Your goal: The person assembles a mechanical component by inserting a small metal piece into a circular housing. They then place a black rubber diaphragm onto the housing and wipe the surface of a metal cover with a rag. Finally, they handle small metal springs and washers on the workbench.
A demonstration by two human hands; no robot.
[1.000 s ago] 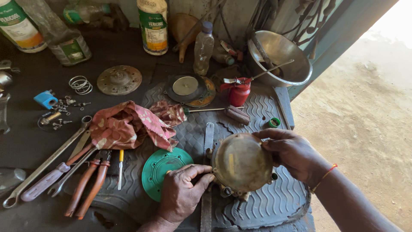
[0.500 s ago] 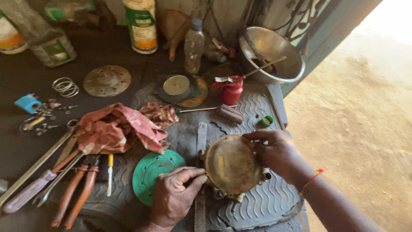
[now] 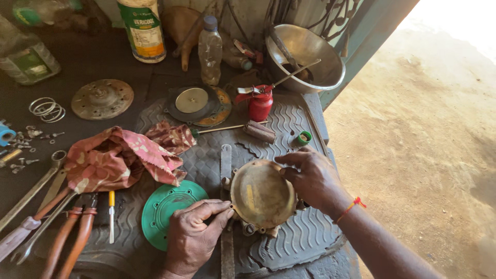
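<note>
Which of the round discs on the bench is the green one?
The green disc lying beside the left hand; the other discs, including the grey disc, are metal-coloured.

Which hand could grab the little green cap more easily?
Probably the right hand. It rests on the round metal part's far side, just below the green cap. The left hand sits lower, beside the green disc.

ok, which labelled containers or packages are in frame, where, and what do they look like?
White can with green and orange label: top centre-left, upright cylinder.
Clear plastic jug with green label: top left corner.
Small clear plastic bottle, blue cap: top centre, upright, no label visible.
No signs or screens.
</note>
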